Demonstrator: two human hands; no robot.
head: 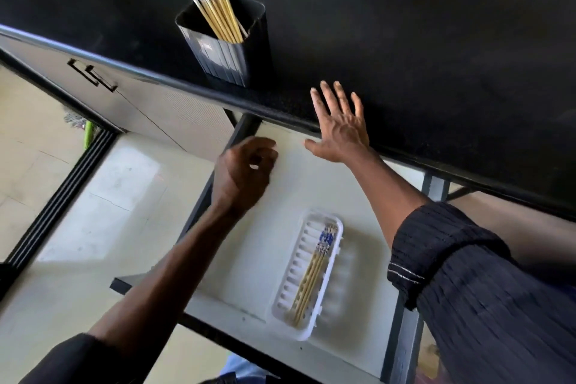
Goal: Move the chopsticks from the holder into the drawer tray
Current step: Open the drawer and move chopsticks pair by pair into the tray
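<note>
A black ribbed holder (223,50) stands on the black counter (405,40) near its front edge, with several yellow chopsticks (215,6) with blue-and-white tops leaning in it. Below, in the pulled-out white drawer (255,243), a white slotted tray (307,277) holds a few chopsticks (311,274) laid lengthwise. My left hand (243,171) hovers over the drawer's back left, fingers curled, nothing visible in it. My right hand (338,131) is spread flat with its fingers on the counter's front edge, right of the holder, holding nothing.
A closed cabinet front with a recessed black handle (92,75) sits to the left under the counter. The drawer's dark frame (402,337) runs along its right side. Pale tiled floor (40,171) lies at the left.
</note>
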